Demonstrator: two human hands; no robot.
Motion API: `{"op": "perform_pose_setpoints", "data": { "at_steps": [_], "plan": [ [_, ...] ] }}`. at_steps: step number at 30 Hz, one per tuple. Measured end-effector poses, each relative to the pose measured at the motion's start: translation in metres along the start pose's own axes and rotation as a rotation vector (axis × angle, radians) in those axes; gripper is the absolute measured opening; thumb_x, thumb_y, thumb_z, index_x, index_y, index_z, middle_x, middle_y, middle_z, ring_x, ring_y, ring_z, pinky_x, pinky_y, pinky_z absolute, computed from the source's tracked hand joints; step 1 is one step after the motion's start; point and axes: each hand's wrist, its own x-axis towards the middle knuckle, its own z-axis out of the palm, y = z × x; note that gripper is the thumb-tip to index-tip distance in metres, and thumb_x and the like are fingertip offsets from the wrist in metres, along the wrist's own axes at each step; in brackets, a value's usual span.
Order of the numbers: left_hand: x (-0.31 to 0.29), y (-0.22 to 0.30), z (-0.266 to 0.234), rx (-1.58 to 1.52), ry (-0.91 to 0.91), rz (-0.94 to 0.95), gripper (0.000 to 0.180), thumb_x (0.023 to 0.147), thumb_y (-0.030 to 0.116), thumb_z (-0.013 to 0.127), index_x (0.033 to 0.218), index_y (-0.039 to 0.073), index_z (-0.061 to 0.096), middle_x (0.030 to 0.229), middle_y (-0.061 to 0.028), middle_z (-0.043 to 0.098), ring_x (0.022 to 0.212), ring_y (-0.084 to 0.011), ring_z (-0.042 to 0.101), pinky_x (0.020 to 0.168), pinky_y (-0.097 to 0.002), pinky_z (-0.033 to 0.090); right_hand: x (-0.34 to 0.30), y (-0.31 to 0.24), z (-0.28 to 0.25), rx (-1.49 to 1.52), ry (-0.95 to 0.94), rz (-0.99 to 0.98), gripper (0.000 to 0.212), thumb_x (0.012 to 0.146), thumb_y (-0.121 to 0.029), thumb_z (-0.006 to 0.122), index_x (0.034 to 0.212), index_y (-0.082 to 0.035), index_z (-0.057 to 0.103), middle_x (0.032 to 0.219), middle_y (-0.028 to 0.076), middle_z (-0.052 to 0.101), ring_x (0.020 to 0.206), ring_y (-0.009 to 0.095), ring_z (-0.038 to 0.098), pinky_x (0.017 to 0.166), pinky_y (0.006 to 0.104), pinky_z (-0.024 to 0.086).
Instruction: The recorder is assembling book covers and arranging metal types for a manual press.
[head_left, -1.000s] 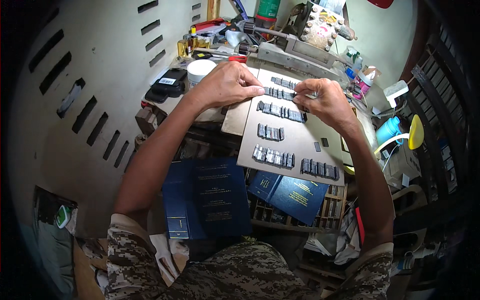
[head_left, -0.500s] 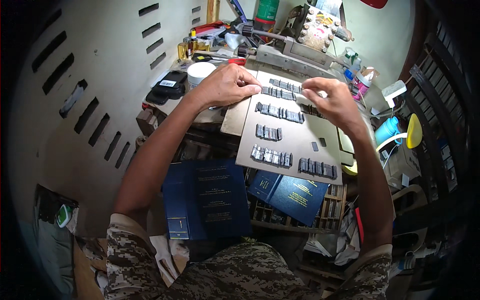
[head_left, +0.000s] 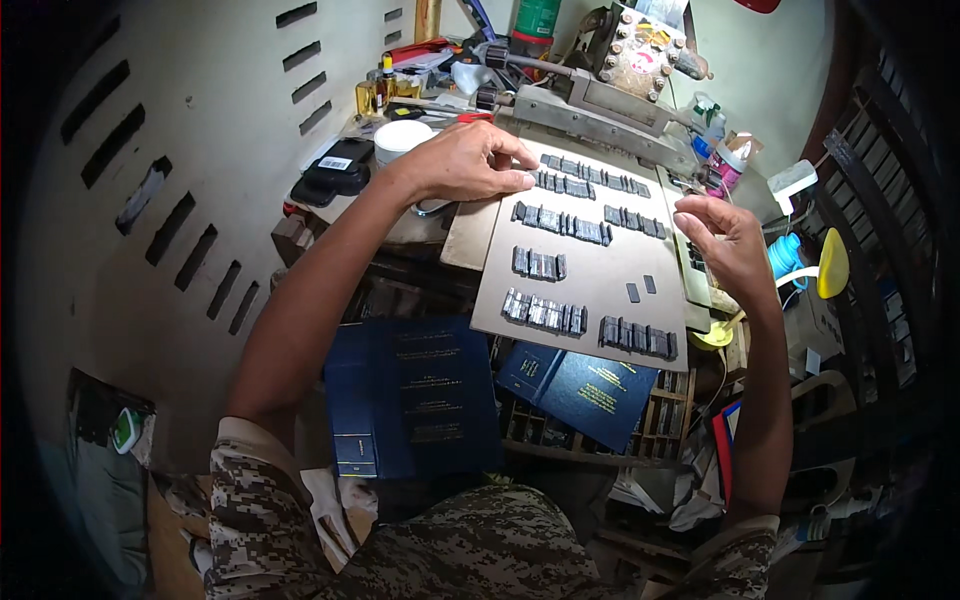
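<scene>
Rows of small dark metal type pieces lie on a grey-brown board [head_left: 590, 285]. My left hand [head_left: 470, 162] is at the board's upper left, thumb and forefinger slightly apart at the left end of an upper type row [head_left: 566, 185]. Whether the fingertips touch it, I cannot tell. Past the board's right edge hovers my right hand [head_left: 732, 245], fingers bent and a gap between thumb and forefinger, nothing visible in it. The type row [head_left: 635, 222] lies closest to it on the board. Lower down are another type row [head_left: 545, 311] and two loose flat pieces [head_left: 633, 292].
A metal press-like machine [head_left: 600, 110] stands behind the board. Left of it are a white tub [head_left: 402, 137] and a black case [head_left: 333, 178]. Dark blue covers with gold lettering [head_left: 415, 400] lie below, beside a compartmented wooden tray [head_left: 665, 420]. A yellow lamp [head_left: 832, 263] is at right.
My right hand has moved right and down, away from the type rows to beyond the board's edge, uncovering a row. My left hand has shifted slightly right.
</scene>
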Motion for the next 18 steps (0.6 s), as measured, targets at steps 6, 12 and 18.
{"op": "perform_pose_setpoints", "data": {
  "at_steps": [6, 12, 18],
  "plan": [
    [-0.002, 0.003, -0.003, -0.047, -0.020, -0.030, 0.041, 0.094, 0.031, 0.075, 0.124, 0.003, 0.075, 0.095, -0.0101, 0.074, 0.073, -0.0145, 0.057, 0.062, -0.0261, 0.043, -0.005, 0.003, -0.002, 0.076, 0.029, 0.001, 0.019, 0.096, -0.010, 0.070, 0.107, 0.005, 0.074, 0.086, 0.005, 0.071, 0.064, 0.008, 0.051, 0.059, 0.0217, 0.041],
    [-0.009, 0.006, -0.004, -0.005, 0.189, 0.049, 0.035, 0.094, 0.026, 0.075, 0.120, 0.003, 0.076, 0.094, -0.0091, 0.074, 0.071, -0.0146, 0.057, 0.062, -0.0252, 0.043, -0.012, 0.000, -0.013, 0.060, 0.046, 0.073, 0.020, 0.095, -0.009, 0.070, 0.109, 0.005, 0.074, 0.087, 0.006, 0.071, 0.066, 0.009, 0.052, 0.059, 0.0227, 0.042],
    [-0.008, 0.040, -0.003, 0.044, 0.216, 0.075, 0.028, 0.093, 0.019, 0.073, 0.116, 0.003, 0.078, 0.093, -0.0111, 0.076, 0.069, -0.0157, 0.059, 0.061, -0.0256, 0.046, -0.010, 0.002, -0.010, -0.068, 0.028, 0.062, 0.020, 0.094, -0.007, 0.072, 0.110, 0.003, 0.075, 0.087, 0.005, 0.071, 0.069, 0.008, 0.052, 0.062, 0.0230, 0.043]
  ]
}}
